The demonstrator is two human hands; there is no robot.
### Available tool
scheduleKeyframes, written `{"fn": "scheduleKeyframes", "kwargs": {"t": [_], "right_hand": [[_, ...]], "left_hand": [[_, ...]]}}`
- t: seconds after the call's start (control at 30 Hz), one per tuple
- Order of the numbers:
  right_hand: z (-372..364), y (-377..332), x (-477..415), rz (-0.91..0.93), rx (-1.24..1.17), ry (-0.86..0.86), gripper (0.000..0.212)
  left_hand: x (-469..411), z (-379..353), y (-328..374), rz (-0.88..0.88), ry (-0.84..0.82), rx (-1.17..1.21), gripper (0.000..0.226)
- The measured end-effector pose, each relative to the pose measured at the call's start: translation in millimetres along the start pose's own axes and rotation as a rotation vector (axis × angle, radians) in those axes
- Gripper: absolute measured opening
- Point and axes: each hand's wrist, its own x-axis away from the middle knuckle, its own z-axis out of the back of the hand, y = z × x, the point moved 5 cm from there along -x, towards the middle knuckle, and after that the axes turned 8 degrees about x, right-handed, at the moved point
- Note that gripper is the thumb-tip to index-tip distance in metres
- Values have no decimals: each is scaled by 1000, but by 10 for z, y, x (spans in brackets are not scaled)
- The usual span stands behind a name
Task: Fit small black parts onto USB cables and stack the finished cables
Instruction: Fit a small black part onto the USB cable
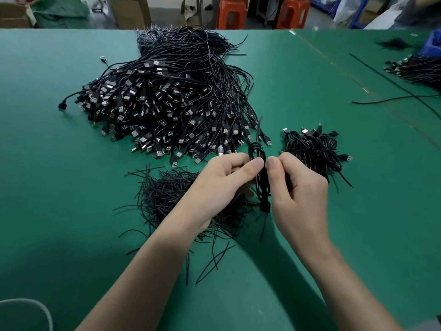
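Note:
A coiled black USB cable (257,149) stands upright between my two hands over the green table (59,175). My left hand (222,182) grips the coil's middle, thumb and fingers curled round it. My right hand (296,185) pinches the same coil from the right side. A loose end hangs below the coil. Under my left hand lies a heap of thin black ties (164,194). A big pile of loose USB cables (171,101) fills the table's middle. A small stack of coiled cables (315,149) lies just right of my hands.
Another bunch of cables (415,70) and a blue bin (432,44) sit at the far right, with a long stray cable (391,84) across the mat. Orange stools (231,13) and cardboard boxes stand beyond the table's far edge.

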Motion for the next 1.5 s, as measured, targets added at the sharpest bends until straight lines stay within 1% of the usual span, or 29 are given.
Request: {"fn": "scheduleKeyframes", "kwargs": {"t": [0.03, 0.13, 0.27, 0.33, 0.4, 0.5, 0.57, 0.67, 0.7, 0.77, 0.8, 0.87, 0.93, 1.0, 1.07, 1.17, 1.2, 1.3, 1.37, 1.43, 1.5], "right_hand": [[4, -12, -1, 35, 30, 0, 41], [11, -30, 10, 103, 76, 7, 40], [10, -4, 25, 95, 83, 19, 39], [5, -5, 33, 92, 131, 18, 36], [-10, -5, 52, 81, 159, 9, 31], [-33, -2, 87, 56, 114, 1, 27], [-26, -21, 93, 65, 70, 20, 25], [9, -62, 75, 115, 50, 55, 26], [21, -64, 66, 120, 40, 59, 25], [37, -41, 39, 76, -13, 56, 21], [42, -18, 23, 28, -50, 52, 21], [44, 29, -4, -71, -127, 45, 23], [29, 76, -14, -145, -187, 30, 25], [-2, 115, -8, -198, -228, -6, 26], [-27, 141, 2, -222, -263, -31, 27], [-37, 126, 5, -188, -206, -18, 29], [-35, 108, 7, -172, -188, -7, 28], [-25, 52, 13, -109, -146, 33, 28], [-25, 18, 12, -45, -103, 36, 27], [-22, -21, 2, 41, -52, 25, 24], [-14, -40, -15, 124, 1, 19, 24]], "left_hand": [[2, -4, -8, 31, -20, 30, 44], [10, -22, 24, 47, -61, 67, 31], [11, -19, 73, 14, -49, 56, 42], [16, -13, 85, 8, -37, 51, 42], [21, -1, 78, 18, -26, 62, 31], [23, 3, 68, 31, -16, 66, 12], [23, 9, 58, 42, 9, 74, 20], [22, -2, 40, 53, 16, 227, 33], [24, -12, 38, 44, 3, 266, 33], [24, -24, 51, -4, -48, 282, 28], [29, -26, 67, -31, -83, 262, 28], [35, -15, 96, -62, -137, 161, 35], [35, -8, 120, -81, -144, 27, 42], [28, -6, 140, -125, -84, -86, 39], [17, -2, 137, -162, -5, -117, 31], [7, -22, 111, -146, 32, -95, 13], [3, -23, 105, -134, 40, -93, 11], [16, -27, 93, -85, 60, -123, 36], [22, -26, 61, -29, 49, -96, 47], [18, -10, 32, 38, 40, -41, 48], [22, 4, 4, 105, 19, 46, 41]]}}
